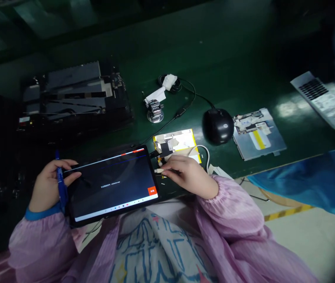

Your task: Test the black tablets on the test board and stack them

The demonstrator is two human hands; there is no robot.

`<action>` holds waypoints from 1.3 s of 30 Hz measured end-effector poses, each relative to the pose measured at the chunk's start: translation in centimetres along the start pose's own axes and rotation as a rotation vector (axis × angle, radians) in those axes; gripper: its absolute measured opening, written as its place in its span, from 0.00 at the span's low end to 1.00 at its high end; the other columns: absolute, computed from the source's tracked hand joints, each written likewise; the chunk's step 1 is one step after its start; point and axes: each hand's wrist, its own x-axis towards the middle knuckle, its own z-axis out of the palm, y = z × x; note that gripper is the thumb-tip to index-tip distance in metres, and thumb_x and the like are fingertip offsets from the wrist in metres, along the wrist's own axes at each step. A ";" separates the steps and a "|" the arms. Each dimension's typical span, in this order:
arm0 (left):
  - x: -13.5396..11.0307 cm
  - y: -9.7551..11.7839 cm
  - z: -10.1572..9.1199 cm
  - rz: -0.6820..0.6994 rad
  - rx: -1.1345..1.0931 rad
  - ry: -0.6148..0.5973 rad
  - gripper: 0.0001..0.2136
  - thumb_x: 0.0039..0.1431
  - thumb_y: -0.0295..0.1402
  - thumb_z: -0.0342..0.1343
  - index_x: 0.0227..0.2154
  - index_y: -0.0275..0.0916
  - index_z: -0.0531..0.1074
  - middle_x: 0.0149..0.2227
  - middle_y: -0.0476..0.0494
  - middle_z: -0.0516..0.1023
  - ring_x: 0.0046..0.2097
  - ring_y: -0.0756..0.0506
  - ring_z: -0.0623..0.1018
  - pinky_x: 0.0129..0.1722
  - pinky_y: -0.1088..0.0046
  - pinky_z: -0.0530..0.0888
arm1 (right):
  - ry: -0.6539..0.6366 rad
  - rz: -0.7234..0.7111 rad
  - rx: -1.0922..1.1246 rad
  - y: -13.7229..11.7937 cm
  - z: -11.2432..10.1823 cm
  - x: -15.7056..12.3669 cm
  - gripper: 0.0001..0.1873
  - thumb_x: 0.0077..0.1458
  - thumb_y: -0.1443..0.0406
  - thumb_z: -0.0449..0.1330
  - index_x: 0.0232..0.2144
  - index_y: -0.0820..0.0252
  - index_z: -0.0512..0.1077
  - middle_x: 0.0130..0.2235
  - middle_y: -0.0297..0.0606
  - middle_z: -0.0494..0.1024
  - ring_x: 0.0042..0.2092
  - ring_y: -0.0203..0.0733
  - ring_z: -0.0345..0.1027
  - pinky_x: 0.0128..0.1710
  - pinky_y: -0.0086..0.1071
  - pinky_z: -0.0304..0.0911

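Left grip (48,182) around tablet (113,184) edge, pen (59,179) tucked in.

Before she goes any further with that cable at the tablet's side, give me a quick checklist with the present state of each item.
1. Tablet steadied: ok, the left hand grips its left edge.
2. Left hand free of clutter: not ok, a blue pen is pinched in the same hand.
3. Cable plug in hand: ok, the right hand pinches it beside the tablet's right edge.
4. Plug seated in the port: cannot tell, the joint is too small to see.
5. Screen lit: ok, a dark page with an orange button shows; the text is unreadable.
6. Space right of the tablet: not ok, the yellow-edged board and black mouse lie close by.
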 end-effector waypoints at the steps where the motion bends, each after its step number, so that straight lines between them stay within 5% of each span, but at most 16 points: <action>1: 0.0 0.2 0.0 0.000 -0.006 0.001 0.18 0.29 0.31 0.68 0.26 0.51 0.67 0.37 0.38 0.78 0.51 0.23 0.72 0.48 0.36 0.66 | 0.002 0.001 0.005 0.0 0.0 0.0 0.05 0.60 0.68 0.58 0.35 0.62 0.75 0.32 0.40 0.77 0.34 0.40 0.70 0.33 0.32 0.66; 5: 0.0 0.2 0.1 0.019 0.026 -0.002 0.17 0.32 0.33 0.67 0.26 0.51 0.67 0.39 0.39 0.78 0.52 0.24 0.72 0.48 0.37 0.66 | 0.000 -0.003 -0.004 0.2 0.0 0.0 0.06 0.60 0.67 0.58 0.35 0.62 0.75 0.32 0.40 0.77 0.34 0.40 0.70 0.33 0.32 0.66; 11: 0.6 -1.2 -0.2 0.048 0.059 0.080 0.19 0.35 0.44 0.69 0.24 0.44 0.65 0.35 0.43 0.78 0.39 0.34 0.78 0.45 0.46 0.73 | -0.019 -0.032 -0.011 0.4 0.1 0.0 0.06 0.60 0.69 0.58 0.36 0.63 0.76 0.33 0.42 0.78 0.36 0.41 0.71 0.35 0.33 0.67; 19: 0.5 -1.4 -0.3 0.048 0.114 0.069 0.15 0.39 0.38 0.66 0.26 0.41 0.65 0.36 0.45 0.78 0.39 0.40 0.78 0.46 0.56 0.75 | -0.020 -0.063 -0.025 0.5 0.2 0.1 0.06 0.60 0.67 0.57 0.35 0.61 0.75 0.32 0.41 0.77 0.34 0.41 0.71 0.34 0.33 0.67; 28: 0.4 -1.0 -0.2 0.052 0.112 0.053 0.13 0.40 0.36 0.65 0.25 0.45 0.65 0.36 0.46 0.78 0.41 0.37 0.78 0.48 0.47 0.73 | 0.034 -0.046 -0.031 0.4 0.3 0.0 0.06 0.61 0.67 0.57 0.36 0.61 0.75 0.32 0.40 0.77 0.33 0.40 0.70 0.32 0.32 0.66; 39: -0.1 1.6 0.6 -0.018 0.059 -0.005 0.21 0.24 0.28 0.65 0.25 0.55 0.66 0.36 0.45 0.76 0.48 0.22 0.72 0.52 0.34 0.63 | 0.041 -0.036 -0.024 0.8 0.3 0.1 0.06 0.60 0.68 0.57 0.35 0.62 0.74 0.32 0.41 0.77 0.34 0.41 0.70 0.33 0.33 0.66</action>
